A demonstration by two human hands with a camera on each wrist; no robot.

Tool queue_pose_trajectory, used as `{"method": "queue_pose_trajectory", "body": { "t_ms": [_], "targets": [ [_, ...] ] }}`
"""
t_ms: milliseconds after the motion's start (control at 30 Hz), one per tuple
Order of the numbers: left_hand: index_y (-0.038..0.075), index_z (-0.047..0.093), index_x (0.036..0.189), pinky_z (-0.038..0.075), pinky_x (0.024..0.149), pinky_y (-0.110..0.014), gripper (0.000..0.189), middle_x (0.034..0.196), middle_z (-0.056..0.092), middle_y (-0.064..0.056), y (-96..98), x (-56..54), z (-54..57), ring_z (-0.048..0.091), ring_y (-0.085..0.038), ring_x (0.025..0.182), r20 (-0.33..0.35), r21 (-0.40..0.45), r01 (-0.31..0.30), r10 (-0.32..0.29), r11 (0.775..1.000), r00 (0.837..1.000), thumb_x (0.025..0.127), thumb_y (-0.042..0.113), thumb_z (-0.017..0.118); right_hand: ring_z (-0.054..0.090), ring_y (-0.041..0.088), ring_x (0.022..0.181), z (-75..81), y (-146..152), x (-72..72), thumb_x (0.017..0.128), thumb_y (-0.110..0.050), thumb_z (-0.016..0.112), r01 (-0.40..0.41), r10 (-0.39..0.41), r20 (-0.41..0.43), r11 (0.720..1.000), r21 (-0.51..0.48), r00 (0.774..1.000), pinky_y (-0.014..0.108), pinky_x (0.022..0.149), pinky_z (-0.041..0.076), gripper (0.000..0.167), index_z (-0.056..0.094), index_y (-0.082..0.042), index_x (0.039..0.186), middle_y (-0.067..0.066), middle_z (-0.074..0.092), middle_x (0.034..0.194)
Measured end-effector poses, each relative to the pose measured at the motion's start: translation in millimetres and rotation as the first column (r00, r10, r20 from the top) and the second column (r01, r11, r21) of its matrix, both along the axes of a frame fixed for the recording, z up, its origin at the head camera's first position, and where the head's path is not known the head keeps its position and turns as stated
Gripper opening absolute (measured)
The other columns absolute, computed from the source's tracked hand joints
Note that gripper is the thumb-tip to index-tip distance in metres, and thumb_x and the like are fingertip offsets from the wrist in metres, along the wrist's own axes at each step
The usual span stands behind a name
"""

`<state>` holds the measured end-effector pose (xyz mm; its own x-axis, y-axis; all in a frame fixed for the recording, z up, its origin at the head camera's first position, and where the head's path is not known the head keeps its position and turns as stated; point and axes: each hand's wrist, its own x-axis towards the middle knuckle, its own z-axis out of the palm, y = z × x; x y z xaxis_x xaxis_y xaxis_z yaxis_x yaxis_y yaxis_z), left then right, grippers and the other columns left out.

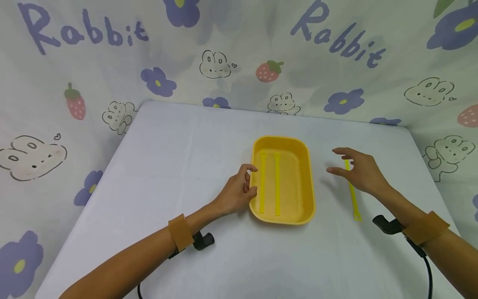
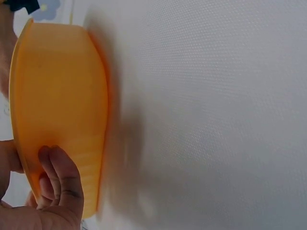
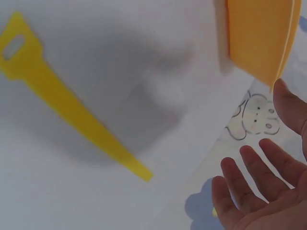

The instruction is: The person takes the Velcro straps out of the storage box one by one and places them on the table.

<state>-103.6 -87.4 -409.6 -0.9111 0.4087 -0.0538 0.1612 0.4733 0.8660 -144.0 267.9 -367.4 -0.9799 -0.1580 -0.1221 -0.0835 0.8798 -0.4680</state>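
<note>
A yellow plastic tray (image 1: 295, 182) sits on the table, with two long flat yellow strips lying lengthwise inside: a left strip (image 1: 262, 182) and a right strip (image 1: 277, 182). My left hand (image 1: 233, 193) holds the tray's left side; in the left wrist view, fingers (image 2: 67, 179) lie against its outer wall and a digit crosses the rim. To the tray's right, a flat yellow toy saw (image 3: 79, 108) lies on the table, its holed handle towards me. My right hand (image 1: 364, 172) hovers over the saw's far end, fingers spread apart from the thumb, holding nothing.
A white cloth covers the table (image 1: 168, 145). Behind it hangs a curtain (image 1: 239, 41) printed with rabbits, flowers and strawberries. Each wrist wears a brown strap with a small black camera; a cable (image 1: 429, 274) trails from the right one.
</note>
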Motion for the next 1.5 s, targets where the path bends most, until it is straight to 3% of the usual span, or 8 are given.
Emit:
{"method": "queue_pose_trajectory", "body": {
  "t_ms": [233,400,600,767,967,1500],
  "targets": [
    [0.006,0.040,0.136,0.043,0.061,-0.020,0.048,0.090,0.052,-0.007,-0.2,0.4,-0.4,0.049,-0.012,0.066,0.001,0.006,-0.004,0.004,1.000,1.000,0.092,0.003,0.059,0.048,0.044,0.128,4.8,-19,4.3,0.085,-0.040,0.079,-0.074,0.072,-0.043,0.997,-0.035,0.996,0.062,0.103,0.040,0.070,0.053,-0.012,0.143,0.020,0.053,0.143],
    [0.007,0.040,0.136,0.044,0.061,-0.020,0.048,0.091,0.052,-0.007,-0.5,0.9,-0.2,0.050,-0.012,0.067,0.005,0.005,-0.006,0.006,1.000,1.000,0.092,0.004,0.059,0.040,0.038,0.140,5.6,-35,5.8,0.082,-0.034,0.082,-0.182,0.180,-0.082,0.983,-0.023,0.980,0.062,0.111,0.033,0.072,0.052,-0.014,0.143,0.011,0.049,0.149],
    [0.007,0.039,0.136,0.043,0.061,-0.020,0.048,0.091,0.051,-0.007,-0.8,0.5,0.2,0.049,-0.013,0.067,0.012,0.004,-0.006,0.006,1.000,1.000,0.092,0.004,0.059,0.042,0.034,0.138,2.4,-51,5.9,0.079,-0.032,0.084,-0.358,0.355,-0.114,0.934,-0.011,0.928,0.058,0.111,0.037,0.072,0.053,-0.013,0.141,0.009,0.050,0.147],
    [0.007,0.040,0.136,0.043,0.061,-0.020,0.048,0.091,0.051,-0.007,-1.0,0.8,1.2,0.049,-0.012,0.067,0.006,0.013,-0.009,0.009,1.000,1.000,0.092,0.004,0.059,0.047,0.033,0.132,0.1,-64,3.7,0.080,-0.028,0.084,-0.453,0.450,-0.078,0.891,-0.026,0.890,0.056,0.109,0.039,0.066,0.056,-0.012,0.137,0.007,0.055,0.140],
    [0.006,0.039,0.137,0.043,0.060,-0.019,0.048,0.091,0.051,-0.007,-2.5,3.2,-0.1,0.049,-0.012,0.066,0.030,0.019,-0.011,0.010,1.000,0.999,0.092,0.004,0.059,0.052,0.028,0.128,-7.7,-79,3.3,0.081,-0.029,0.083,-0.532,0.532,-0.026,0.847,-0.010,0.847,0.051,0.108,0.043,0.058,0.061,-0.011,0.132,0.003,0.059,0.135],
    [0.007,0.039,0.136,0.042,0.061,-0.019,0.048,0.091,0.050,-0.006,-1.5,1.2,-0.7,0.049,-0.012,0.067,0.027,0.008,0.002,-0.002,1.000,1.000,0.093,0.005,0.059,0.058,0.018,0.118,-22.8,-98,2.4,0.083,-0.033,0.081,-0.694,0.699,-0.024,0.714,0.091,0.715,0.039,0.099,0.052,0.047,0.065,-0.017,0.125,-0.004,0.062,0.126]
  ]
}}
